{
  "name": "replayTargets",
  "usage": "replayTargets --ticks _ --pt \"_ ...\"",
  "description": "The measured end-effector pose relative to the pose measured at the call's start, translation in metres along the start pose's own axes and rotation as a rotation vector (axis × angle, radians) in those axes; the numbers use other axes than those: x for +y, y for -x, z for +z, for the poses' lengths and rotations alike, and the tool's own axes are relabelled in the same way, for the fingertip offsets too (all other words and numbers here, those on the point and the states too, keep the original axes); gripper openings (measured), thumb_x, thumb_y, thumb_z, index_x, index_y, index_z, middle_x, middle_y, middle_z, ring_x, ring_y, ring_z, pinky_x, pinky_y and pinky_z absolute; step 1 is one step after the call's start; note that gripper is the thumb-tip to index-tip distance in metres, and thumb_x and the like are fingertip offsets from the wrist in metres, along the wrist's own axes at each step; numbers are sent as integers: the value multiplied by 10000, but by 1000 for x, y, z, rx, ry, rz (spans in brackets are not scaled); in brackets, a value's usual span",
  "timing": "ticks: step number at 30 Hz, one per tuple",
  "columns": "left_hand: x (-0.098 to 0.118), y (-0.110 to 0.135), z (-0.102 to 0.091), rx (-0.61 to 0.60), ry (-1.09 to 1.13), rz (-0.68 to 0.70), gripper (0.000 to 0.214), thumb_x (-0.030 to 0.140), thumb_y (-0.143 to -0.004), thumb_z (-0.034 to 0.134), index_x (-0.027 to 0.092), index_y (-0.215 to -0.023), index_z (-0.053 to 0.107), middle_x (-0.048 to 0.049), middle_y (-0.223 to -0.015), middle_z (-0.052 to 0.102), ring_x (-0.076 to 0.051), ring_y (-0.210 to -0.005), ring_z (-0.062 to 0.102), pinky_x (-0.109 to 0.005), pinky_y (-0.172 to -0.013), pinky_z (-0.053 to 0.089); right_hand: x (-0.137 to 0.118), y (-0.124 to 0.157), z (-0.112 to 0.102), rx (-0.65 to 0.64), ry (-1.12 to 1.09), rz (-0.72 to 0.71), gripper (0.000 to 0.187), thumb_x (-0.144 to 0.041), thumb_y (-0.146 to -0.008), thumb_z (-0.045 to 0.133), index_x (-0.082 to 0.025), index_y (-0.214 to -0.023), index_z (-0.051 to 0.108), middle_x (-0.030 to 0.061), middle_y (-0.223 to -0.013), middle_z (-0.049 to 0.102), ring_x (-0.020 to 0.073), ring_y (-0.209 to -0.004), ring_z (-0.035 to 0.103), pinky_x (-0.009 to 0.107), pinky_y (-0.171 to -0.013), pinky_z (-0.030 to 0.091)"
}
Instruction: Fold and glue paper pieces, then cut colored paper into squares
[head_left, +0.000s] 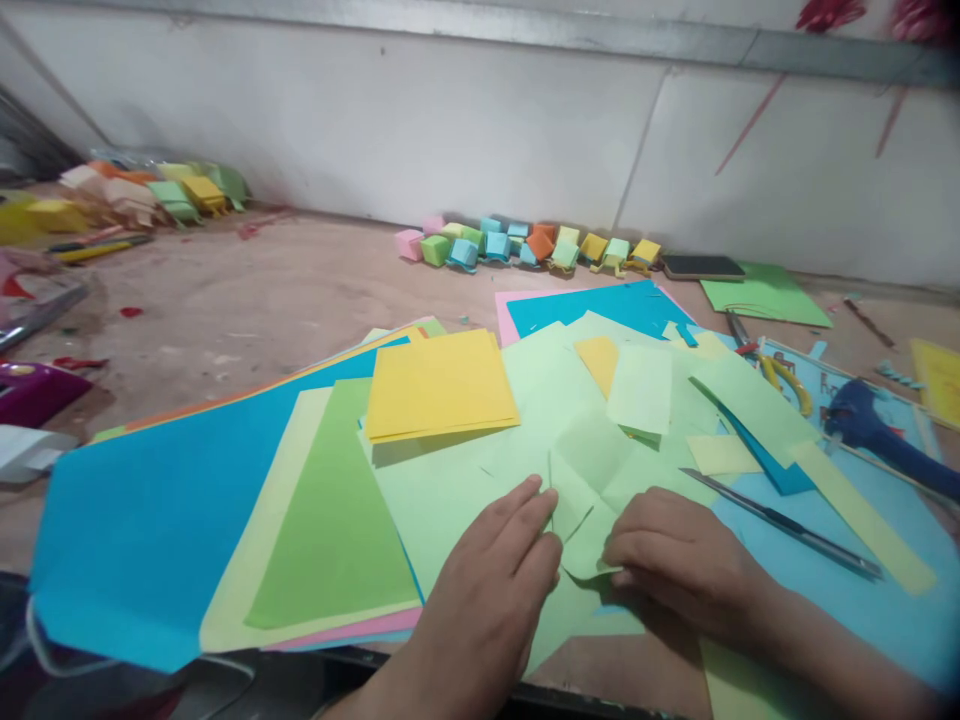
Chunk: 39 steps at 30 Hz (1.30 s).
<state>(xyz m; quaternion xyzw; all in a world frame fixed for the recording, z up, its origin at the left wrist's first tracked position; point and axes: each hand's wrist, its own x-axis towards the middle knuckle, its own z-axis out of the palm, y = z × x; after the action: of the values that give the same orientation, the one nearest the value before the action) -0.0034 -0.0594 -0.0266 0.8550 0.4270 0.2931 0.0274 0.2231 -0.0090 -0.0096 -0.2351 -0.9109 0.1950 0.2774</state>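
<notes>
A small pale green paper piece (589, 500), partly folded, lies on a spread of pale green sheets near the table's front edge. My left hand (495, 580) rests flat on its left side, fingers stretched out and pressing the paper. My right hand (675, 560) has its fingers curled, pinching the paper's lower right corner. A stack of yellow squares (439, 385) lies just beyond my left hand.
Large blue (150, 500) and green (337, 510) sheets cover the left. A craft knife (787, 522) lies right of my right hand, with scissors (780, 370) and a blue tool (885, 430) beyond. Folded paper boxes (525, 245) line the wall; a phone (701, 266) lies nearby.
</notes>
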Motion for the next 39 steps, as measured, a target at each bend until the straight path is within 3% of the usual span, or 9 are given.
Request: replayTargets --ticks 4,8,16,28,39 --pt "4 1 1 -7 38 10 167 112 -938 468 143 -948 633 -119 -1145 702 -280 -1110 642 -441 -922 567 -1 0 8 32 123 83 352 -326 -1010 447 -173 -737 609 11 -624 565 126 -598 473 259 -572 344" --pt "6 0 1 -18 39 2 157 149 -950 481 143 -946 637 -118 -1132 702 -286 -1098 637 -450 -904 565 2 1 10 103 284 155 412 -325 -993 483 -177 -612 538 -15 -552 470 117 -551 409 268 -555 289" --pt "6 -10 1 16 19 7 223 98 -942 412 138 -915 630 -94 -960 726 -259 -937 664 -432 -839 555 3 1 10 84 412 228 445 -353 -1022 404 -178 -629 520 -10 -582 482 126 -564 409 274 -583 284" --pt "-2 -10 5 106 60 46 258 118 -970 418 145 -1028 669 -65 -946 733 -236 -927 653 -389 -797 509 4 1 13 94 504 283 437 -364 -999 452 -199 -594 458 -27 -559 442 125 -541 381 276 -567 267" --pt "1 -14 6 76 20 43 200 121 -941 475 149 -925 672 -85 -911 686 -240 -914 616 -383 -751 517 2 -2 14 98 518 309 451 -397 -995 451 -204 -588 432 -34 -542 438 114 -506 390 264 -535 276"
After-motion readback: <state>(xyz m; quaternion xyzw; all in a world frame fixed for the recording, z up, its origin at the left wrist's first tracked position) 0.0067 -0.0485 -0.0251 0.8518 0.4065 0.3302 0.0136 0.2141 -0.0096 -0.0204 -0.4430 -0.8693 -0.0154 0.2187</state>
